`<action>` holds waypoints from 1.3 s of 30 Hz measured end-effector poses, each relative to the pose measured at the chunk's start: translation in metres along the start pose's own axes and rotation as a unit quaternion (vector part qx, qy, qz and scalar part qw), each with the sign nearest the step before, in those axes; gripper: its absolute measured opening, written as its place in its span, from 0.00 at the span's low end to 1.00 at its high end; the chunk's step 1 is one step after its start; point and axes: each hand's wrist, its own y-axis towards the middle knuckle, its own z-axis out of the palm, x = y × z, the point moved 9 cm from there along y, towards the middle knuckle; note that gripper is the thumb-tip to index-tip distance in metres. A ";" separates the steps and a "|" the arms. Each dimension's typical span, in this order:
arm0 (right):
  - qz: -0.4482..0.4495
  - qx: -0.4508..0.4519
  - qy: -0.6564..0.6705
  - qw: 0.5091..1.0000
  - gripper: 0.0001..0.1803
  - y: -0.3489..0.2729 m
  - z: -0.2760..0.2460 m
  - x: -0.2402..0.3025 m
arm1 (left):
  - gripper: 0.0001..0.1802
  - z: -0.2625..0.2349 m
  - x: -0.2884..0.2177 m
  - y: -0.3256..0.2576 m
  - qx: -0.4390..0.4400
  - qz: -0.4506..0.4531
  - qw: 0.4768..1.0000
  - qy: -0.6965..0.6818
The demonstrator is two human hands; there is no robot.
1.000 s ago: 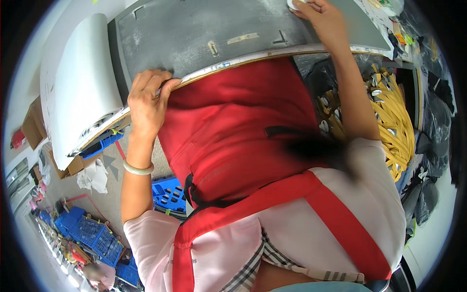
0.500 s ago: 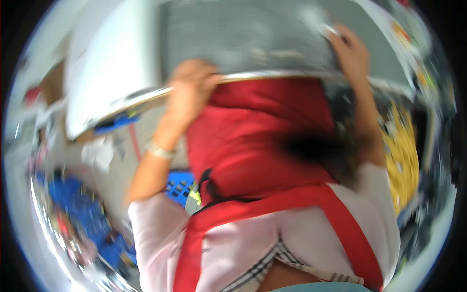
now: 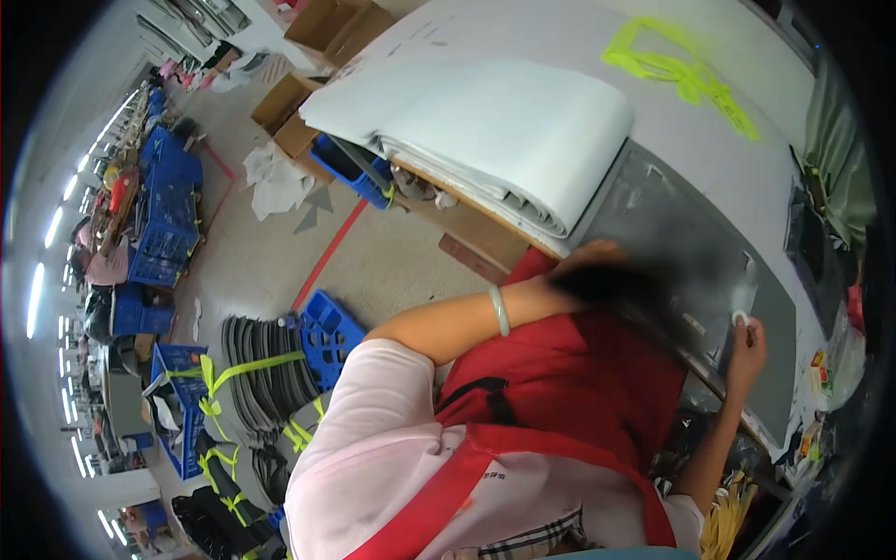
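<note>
View's swung L vs. a sec ago: more floor (image 3: 252,224) & blue crates (image 3: 166,210) on the left, and the table (image 3: 551,33) front edge now slants down to the R, where it ran closer to level. Prob. just the head turning, so no sign the work itself has moved on. White roll (image 3: 495,112) lies on the table's L part, its curled end next to the dark grey board (image 3: 644,191). Board's flat on the table, long axis along the front edge, i.e. upper L to lower R in view. L hand (image 3: 592,256) is at the board's front edge nr the roll, partly behind a dark blur; can't tell its grip. R hand (image 3: 749,349) still pinches a small white disc (image 3: 740,318) btwn thumb & fingers, nr the board's R end; disc is round, so no clear long axis or pointing end.
</note>
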 end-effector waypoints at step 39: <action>-0.110 -0.039 -0.049 0.992 0.11 0.005 -0.007 0.007 | 0.14 0.021 0.003 0.002 -0.081 -0.058 0.995 0.014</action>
